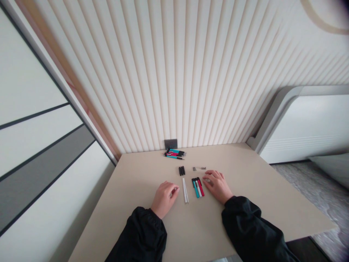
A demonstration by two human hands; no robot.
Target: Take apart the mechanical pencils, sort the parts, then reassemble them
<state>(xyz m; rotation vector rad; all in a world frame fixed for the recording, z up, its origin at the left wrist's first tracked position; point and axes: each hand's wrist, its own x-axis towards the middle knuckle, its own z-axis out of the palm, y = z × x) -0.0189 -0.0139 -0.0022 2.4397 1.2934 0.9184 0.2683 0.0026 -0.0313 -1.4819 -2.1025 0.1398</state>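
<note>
My left hand (164,196) rests on the table, fingers curled in and thumb against them, with nothing visible in it. Just right of it lie thin white pen refills (185,191), side by side. My right hand (216,185) lies loosely bent with fingers apart, holding nothing that I can see. Close by its fingertips is a row of pen barrels (198,187) in teal, white and red with black clips. Three black grips (181,170) sit above the refills. Small metal tips (194,169) and what look like tiny springs (203,168) lie above the barrels.
At the back of the beige table (131,171) is a pile of whole pens (174,153), teal, red and black. A dark socket box (171,143) is on the ribbed wall behind. A bed with a white headboard (305,123) stands right; a cabinet (54,174) stands left.
</note>
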